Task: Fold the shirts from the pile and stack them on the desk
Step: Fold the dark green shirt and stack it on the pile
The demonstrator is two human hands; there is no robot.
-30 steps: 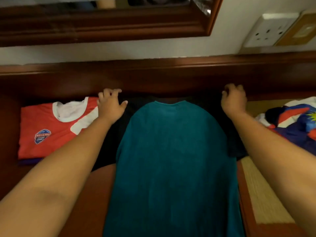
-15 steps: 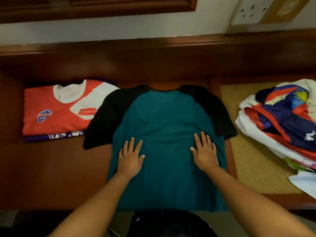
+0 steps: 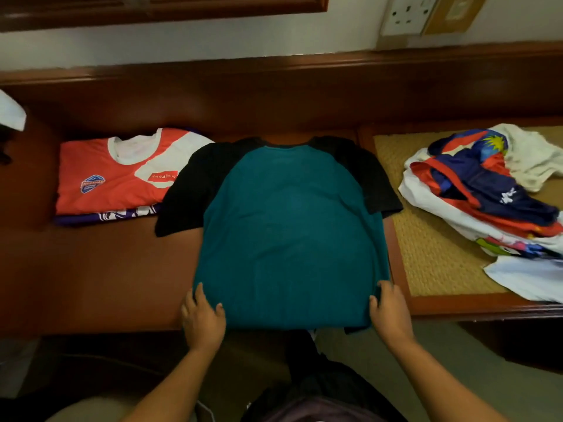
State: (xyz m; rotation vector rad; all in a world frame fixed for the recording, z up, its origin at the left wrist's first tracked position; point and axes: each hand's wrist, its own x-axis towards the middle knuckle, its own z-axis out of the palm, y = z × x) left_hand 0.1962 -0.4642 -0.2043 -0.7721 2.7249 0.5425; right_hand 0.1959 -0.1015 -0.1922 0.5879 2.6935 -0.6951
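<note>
Only "SARAPAN" reads, on the folded red shirt (image 3: pixel 122 175).

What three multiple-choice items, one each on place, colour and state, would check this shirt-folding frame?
1. Where does the unfolded pile lie?
A. on the woven mat at the right
B. on top of the red shirt
C. on the floor

2. What colour are the sleeves of the teal shirt?
A. white
B. black
C. red

3. What are the hands doing?
A. both hang idle off the desk
B. each grips a bottom corner of the teal shirt
C. one lifts the red shirt

Key: 1 A, the heap sits on the woven mat. 2 B, both sleeves are black beside the teal body. 3 B, the left hand and right hand curl round the hem corners, while the folded red shirt lies untouched.
</note>
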